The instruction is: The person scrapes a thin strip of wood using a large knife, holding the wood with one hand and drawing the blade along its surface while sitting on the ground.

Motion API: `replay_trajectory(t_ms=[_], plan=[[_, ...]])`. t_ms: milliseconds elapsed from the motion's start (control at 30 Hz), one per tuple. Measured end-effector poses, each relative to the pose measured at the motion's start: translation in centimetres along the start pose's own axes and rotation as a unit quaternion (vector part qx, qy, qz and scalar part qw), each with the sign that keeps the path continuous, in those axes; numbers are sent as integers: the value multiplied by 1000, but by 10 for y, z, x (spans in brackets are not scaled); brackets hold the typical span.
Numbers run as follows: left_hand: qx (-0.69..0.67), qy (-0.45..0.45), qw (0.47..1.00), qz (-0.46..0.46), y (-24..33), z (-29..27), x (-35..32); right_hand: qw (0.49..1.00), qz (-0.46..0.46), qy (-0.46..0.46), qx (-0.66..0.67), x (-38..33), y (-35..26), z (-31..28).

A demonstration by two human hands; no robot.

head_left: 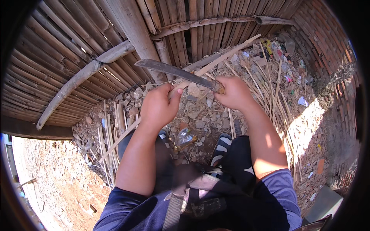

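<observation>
My right hand point(234, 92) is closed round the handle of a machete point(169, 70), whose dark blade points left and slightly away from me. My left hand point(157, 106) pinches a long, pale bamboo strip point(231, 52) between thumb and fingers. The strip slants from beside my left knee up to the far right. In front of my hands the blade crosses over it; whether the two touch I cannot tell. Loose bamboo strips point(275, 100) lie in a long bundle to the right of my right arm. A smaller group of strips point(110, 131) lies left of my left forearm.
A bamboo slat wall point(65, 69) with round poles point(135, 30) stands close ahead and left. At right rises a brick wall point(327, 42). Rubble and litter cover the ground, with a clear plastic bag point(184, 138) between my feet. A grey slab-like object point(323, 204) sits at lower right.
</observation>
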State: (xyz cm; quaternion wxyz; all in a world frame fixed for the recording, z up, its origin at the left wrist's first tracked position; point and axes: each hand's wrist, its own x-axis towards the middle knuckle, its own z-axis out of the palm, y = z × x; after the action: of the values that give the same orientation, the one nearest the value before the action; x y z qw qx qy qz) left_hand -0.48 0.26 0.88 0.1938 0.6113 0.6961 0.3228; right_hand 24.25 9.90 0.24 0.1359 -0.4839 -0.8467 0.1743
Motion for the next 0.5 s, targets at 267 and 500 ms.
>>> replay_trajectory(t_ms=[267,500], plan=[[8,24,1000,-12,2,-1,1,984,132,72,93,5,36,-11],[12,23,1000,1,-3,2,0,999,13,-29,-9,1,-12,0]])
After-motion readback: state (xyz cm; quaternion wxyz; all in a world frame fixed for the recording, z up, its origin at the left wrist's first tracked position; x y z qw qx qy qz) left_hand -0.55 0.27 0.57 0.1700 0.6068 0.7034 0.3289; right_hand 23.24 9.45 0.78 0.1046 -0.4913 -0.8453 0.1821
